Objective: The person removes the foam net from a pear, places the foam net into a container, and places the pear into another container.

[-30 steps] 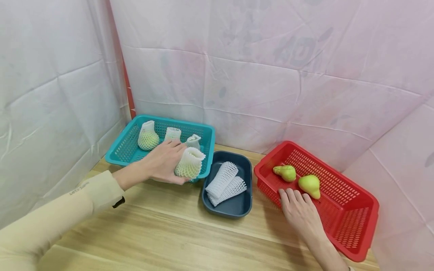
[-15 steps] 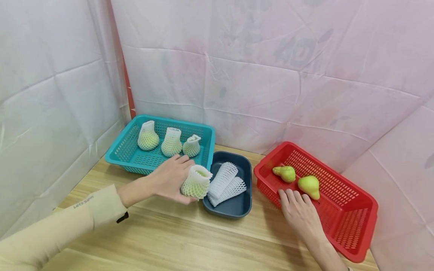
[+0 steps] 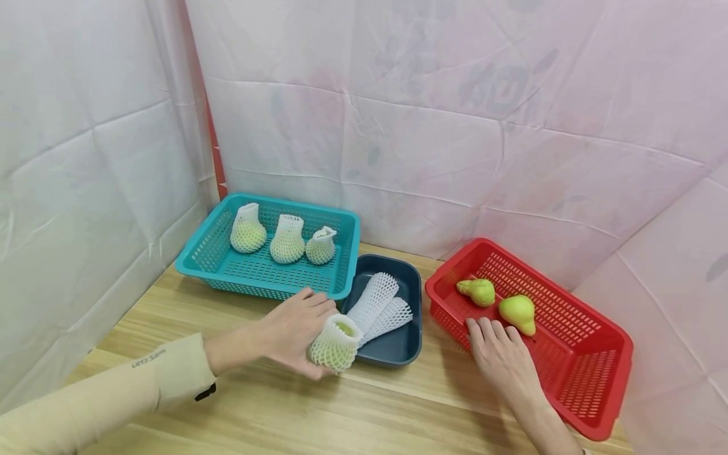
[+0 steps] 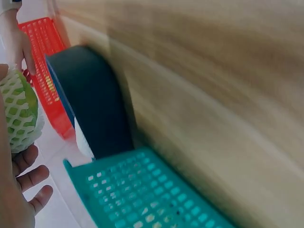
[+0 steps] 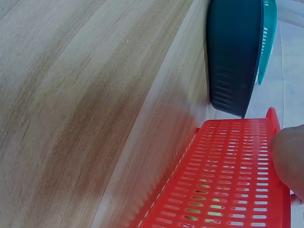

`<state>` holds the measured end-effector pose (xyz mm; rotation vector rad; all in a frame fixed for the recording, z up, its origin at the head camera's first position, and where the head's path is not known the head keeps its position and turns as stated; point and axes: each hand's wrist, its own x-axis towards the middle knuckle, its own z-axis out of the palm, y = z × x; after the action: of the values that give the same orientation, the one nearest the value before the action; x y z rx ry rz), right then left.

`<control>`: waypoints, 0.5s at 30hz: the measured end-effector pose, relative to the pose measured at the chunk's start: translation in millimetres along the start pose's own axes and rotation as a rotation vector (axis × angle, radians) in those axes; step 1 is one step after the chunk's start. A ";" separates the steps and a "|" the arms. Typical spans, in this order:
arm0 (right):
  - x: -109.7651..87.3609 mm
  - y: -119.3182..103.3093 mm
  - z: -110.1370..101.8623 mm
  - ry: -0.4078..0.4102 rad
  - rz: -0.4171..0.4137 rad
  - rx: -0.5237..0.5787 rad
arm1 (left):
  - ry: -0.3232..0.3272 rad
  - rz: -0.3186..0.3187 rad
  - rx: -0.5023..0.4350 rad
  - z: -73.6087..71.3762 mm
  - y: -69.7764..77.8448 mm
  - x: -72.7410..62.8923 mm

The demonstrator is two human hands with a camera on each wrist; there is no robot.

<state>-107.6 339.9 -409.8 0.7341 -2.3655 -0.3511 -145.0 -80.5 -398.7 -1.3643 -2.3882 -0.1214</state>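
My left hand [image 3: 297, 330] holds a green pear [image 3: 335, 346] in a white foam net sleeve, above the table at the near left side of the dark blue tray [image 3: 395, 354]. The sleeve's mouth points up, and the pear's top shows inside. In the left wrist view, the fingers [image 4: 31, 178] curl beside the netted pear [image 4: 20, 111]. My right hand [image 3: 503, 357] grips the near rim of the red basket [image 3: 611, 379], its fingertips over the edge. Two bare green pears, one on the left [image 3: 479, 292] and one on the right [image 3: 519, 313], lie inside near those fingers.
At the back left stands a teal basket [image 3: 227, 273] with three netted pears [image 3: 287, 240] inside. Flat white foam sleeves [image 3: 375, 300] lie in the blue tray, between the two baskets. White cloth [image 3: 421, 158] hangs behind the wooden table [image 3: 273, 411].
My left hand has carried the netted pear from above the teal basket's near right corner towards me and slightly right. My right hand has stayed on the red basket's rim.
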 end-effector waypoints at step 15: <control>0.3 -0.2 -0.6 0.001 0.008 0.009 | 0.000 0.062 -0.093 27.8 34.8 -13.2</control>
<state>-107.3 339.5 -409.3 0.7288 -2.3700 -0.3377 -117.6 -65.8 -433.1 -1.4782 -2.3645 -0.2181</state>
